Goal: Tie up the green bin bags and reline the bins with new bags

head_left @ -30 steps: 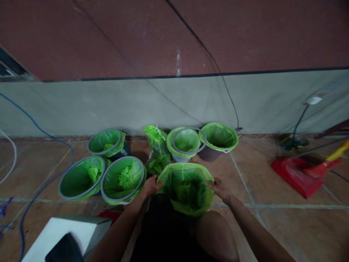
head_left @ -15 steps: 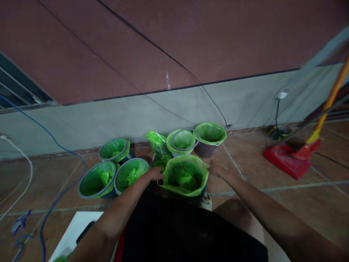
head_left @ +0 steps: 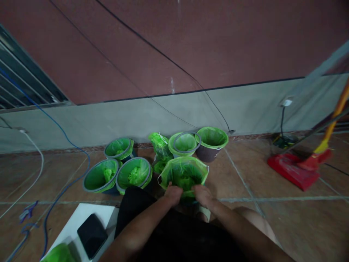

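Close in front of me stands a dark bin lined with a green trash bag (head_left: pixel 203 168), its edge folded out over the rim and more crumpled green plastic inside. My left hand (head_left: pixel 174 195) is closed on the bag's near edge, left of the middle. A short way to its right, my right hand (head_left: pixel 202 195) grips the same edge. A white drawstring loop hangs out at the bag's left side. Behind it are a pale lined bin with a loose grey ring (head_left: pixel 199 138) on top and a brown lined bin (head_left: pixel 207 153).
Several lined bins with grey rings (head_left: pixel 99 177) stand at left, beside a bunched green bag (head_left: pixel 160 145). A white stool or box (head_left: pixel 75 222) holds a dark phone (head_left: pixel 92 235). A blue cable (head_left: pixel 64 185) crosses the floor; a red dustpan (head_left: pixel 291 171) lies right.
Both hands have moved from the bin's left and right sides round to its near edge, closer together. My view has shifted slightly, bringing the phone into full view.
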{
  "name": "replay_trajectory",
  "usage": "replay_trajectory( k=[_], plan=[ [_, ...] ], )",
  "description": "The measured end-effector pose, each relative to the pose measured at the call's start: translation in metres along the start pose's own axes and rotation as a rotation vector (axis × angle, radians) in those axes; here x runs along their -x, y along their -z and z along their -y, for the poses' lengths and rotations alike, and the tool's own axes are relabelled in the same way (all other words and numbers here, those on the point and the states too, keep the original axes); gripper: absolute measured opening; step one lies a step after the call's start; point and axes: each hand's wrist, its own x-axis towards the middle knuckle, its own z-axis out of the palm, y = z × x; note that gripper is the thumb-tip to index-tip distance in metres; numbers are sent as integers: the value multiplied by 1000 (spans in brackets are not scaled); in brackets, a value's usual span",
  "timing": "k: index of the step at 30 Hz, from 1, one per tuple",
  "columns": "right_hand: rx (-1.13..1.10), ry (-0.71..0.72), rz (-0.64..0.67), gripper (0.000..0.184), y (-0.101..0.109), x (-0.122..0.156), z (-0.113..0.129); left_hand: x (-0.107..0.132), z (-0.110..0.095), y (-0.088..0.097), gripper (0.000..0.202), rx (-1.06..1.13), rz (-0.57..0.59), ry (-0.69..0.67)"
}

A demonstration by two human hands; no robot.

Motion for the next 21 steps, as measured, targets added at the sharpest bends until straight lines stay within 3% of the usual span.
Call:
replay_trajectory(
  k=[6,9,16,21],
  plan=[
    [168,84,56,20,34,-14,-4,2,15,27,22,27,-94,21],
    [210,97,63,20,44,-18,-4,3,14,29,26,50,-105,49],
    [307,112,111,23,42,-27,-6,11,2,22,25,158,-94,40],
    [347,140,151,26,41,-32,-1,10,-3,25,31,108,7,97]
  ],
)
